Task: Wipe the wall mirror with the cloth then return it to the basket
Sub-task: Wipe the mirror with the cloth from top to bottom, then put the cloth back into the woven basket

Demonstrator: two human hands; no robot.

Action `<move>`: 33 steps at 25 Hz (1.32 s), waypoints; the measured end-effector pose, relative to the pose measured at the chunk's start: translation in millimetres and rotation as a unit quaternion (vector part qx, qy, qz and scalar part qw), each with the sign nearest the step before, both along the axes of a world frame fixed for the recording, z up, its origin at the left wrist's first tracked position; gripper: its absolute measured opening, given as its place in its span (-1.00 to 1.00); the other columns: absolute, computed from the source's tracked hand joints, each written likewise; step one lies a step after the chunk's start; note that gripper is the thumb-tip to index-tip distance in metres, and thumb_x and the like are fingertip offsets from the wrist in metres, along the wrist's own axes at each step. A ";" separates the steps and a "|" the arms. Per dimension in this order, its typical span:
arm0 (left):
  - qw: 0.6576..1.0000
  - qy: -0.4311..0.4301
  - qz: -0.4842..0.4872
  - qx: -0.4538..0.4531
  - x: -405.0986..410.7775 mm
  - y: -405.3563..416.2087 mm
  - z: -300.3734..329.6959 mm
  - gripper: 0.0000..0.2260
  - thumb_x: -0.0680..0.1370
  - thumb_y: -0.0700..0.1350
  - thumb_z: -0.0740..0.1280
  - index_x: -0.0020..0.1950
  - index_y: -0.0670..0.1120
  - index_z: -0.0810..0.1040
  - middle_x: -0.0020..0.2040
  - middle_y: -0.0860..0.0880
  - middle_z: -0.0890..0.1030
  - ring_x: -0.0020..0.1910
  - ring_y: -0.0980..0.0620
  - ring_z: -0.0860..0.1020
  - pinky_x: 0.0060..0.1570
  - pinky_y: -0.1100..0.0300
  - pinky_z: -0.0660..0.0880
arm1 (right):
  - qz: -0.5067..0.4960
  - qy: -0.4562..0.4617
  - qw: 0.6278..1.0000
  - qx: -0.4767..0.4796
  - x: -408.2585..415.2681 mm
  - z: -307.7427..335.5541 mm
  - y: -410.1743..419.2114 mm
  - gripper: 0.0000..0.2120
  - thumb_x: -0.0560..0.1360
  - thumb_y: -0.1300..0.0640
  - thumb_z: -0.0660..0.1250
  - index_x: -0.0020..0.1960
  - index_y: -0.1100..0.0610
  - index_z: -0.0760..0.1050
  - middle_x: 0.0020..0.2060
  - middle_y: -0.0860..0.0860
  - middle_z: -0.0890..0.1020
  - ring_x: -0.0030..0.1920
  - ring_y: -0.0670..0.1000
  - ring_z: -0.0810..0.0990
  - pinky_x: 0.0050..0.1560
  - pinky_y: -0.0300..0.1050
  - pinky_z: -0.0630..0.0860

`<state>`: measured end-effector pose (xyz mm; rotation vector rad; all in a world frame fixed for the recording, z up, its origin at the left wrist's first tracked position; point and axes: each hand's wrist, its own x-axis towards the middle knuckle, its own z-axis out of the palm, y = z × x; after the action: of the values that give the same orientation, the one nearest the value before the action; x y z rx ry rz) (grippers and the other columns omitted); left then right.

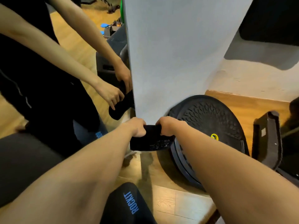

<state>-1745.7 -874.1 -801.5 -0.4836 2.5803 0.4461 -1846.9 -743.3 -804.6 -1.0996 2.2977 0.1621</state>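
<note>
I hold a black cloth [150, 139] between both hands, low in front of a grey wall corner [169, 62]. My left hand [136, 127] grips its left end and my right hand [168, 125] grips its right end, fingers curled over the top edge. The cloth hangs down below my hands, with a faint white pattern on it. The wall mirror [56, 70] fills the left side and reflects my arms, both hands and the cloth. No basket is in view.
A black weight plate [210, 120] with a yellow mark leans against the wall at right. A dark upright object [267, 139] stands further right. Wooden floor [169, 199] lies below. My knee in dark leggings [127, 206] shows at bottom centre.
</note>
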 end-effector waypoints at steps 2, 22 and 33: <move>1.000 0.004 0.017 0.006 -0.9 -1.1 4.5 -0.87 0.48 -0.19 0.20 -0.12 0.01 0.50 0.04 -0.11 0.57 0.03 -0.14 0.53 0.03 0.05 0.52 | -0.011 -0.019 1.000 -0.011 -4.1 3.3 5.9 -0.70 0.55 0.25 0.31 0.25 0.06 0.59 0.05 0.07 0.63 0.09 0.17 0.58 0.14 0.10 0.57; 0.990 0.088 0.088 -0.060 222.1 49.4 307.5 -0.79 0.51 -0.16 0.25 0.06 0.00 0.62 0.02 -0.06 0.63 0.05 -0.14 0.58 -0.03 0.07 0.51 | 0.081 0.069 0.989 -0.101 199.4 311.2 38.8 -0.73 0.55 0.20 0.32 0.23 0.11 0.60 0.07 0.12 0.62 0.12 0.17 0.59 0.18 0.07 0.56; 0.933 0.133 0.325 -0.082 527.7 202.2 543.2 -0.65 0.53 -0.16 0.24 0.29 0.02 0.59 0.16 -0.10 0.61 0.12 -0.17 0.56 0.06 0.05 0.55 | 0.302 0.086 0.938 -0.149 457.7 555.9 123.1 -0.70 0.52 0.23 0.35 0.23 0.07 0.58 -0.01 0.04 0.59 0.09 0.14 0.57 -0.01 -0.06 0.46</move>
<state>-1218.0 -671.9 -258.3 -1.4458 2.6713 0.5402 -1389.1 -620.2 -248.7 -2.0034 2.0972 0.1516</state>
